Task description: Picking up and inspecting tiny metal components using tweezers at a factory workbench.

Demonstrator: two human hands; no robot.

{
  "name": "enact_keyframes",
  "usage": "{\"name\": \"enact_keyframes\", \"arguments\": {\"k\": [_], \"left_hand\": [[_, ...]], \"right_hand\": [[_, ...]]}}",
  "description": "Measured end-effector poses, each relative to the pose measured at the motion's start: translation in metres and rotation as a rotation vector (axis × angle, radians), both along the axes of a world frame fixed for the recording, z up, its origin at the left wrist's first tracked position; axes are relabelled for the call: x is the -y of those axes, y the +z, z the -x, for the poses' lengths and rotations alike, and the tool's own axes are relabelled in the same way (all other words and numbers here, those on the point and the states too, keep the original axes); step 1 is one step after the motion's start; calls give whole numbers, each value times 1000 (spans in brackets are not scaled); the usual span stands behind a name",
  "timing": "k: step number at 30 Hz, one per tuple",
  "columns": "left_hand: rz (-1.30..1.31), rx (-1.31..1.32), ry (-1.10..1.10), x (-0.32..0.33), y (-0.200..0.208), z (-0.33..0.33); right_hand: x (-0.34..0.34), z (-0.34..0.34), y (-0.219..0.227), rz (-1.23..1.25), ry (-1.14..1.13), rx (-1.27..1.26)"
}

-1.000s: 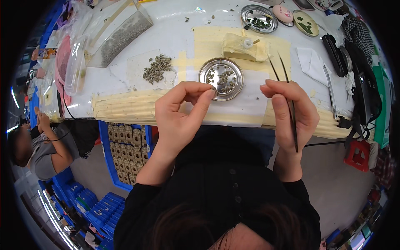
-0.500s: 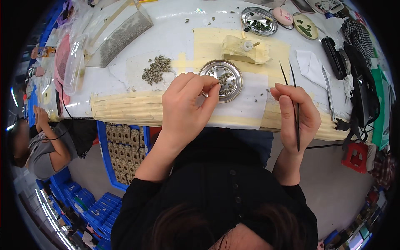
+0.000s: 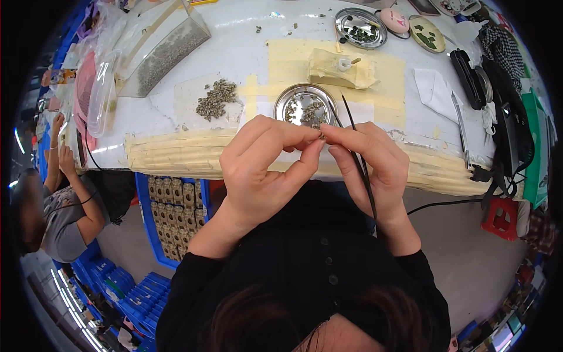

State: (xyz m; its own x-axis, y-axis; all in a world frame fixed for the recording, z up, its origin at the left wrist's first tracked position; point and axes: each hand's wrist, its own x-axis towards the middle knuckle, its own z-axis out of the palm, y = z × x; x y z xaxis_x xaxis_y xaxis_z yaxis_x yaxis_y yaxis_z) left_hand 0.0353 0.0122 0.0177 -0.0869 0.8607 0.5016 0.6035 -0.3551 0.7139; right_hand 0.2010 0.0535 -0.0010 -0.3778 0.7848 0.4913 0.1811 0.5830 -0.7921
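Note:
A tiny metallic part (image 3: 322,136) is pinched between the fingertips of my left hand (image 3: 267,164), just in front of a round metal dish (image 3: 278,105). My right hand (image 3: 375,164) meets it there, thumb and forefinger close to the same part. Black tweezers (image 3: 365,176) lie across my right palm, gripped by the fingers, their tips pointing up past the dish. Small metal pieces (image 3: 311,111) are scattered inside the dish. Left of it rests a loose pile of similar pieces (image 3: 217,100). The part's exact shape is too small to make out.
A tape-wrapped block with a small white cup (image 3: 344,63) stands behind the dish. A clear bin of grey pieces (image 3: 167,56) is at the far left, an oval tray of dark green bits (image 3: 360,29) at the back. Silver tweezers (image 3: 461,132) lie right. A co-worker (image 3: 70,205) sits left.
My right hand has moved left, bringing the tweezers along, to meet my left hand. The left hand has drawn slightly nearer, off the dish. The co-worker's hands have shifted.

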Motion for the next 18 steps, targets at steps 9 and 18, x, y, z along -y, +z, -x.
{"name": "enact_keyframes", "arguments": {"k": [9, 18], "left_hand": [[-160, -27, 22, 2, -10, -2], [-264, 18, 54, 5, -21, -4]], "right_hand": [[8, -1, 2, 411, 142, -238], [10, -5, 14, 854, 336, -436]]}}
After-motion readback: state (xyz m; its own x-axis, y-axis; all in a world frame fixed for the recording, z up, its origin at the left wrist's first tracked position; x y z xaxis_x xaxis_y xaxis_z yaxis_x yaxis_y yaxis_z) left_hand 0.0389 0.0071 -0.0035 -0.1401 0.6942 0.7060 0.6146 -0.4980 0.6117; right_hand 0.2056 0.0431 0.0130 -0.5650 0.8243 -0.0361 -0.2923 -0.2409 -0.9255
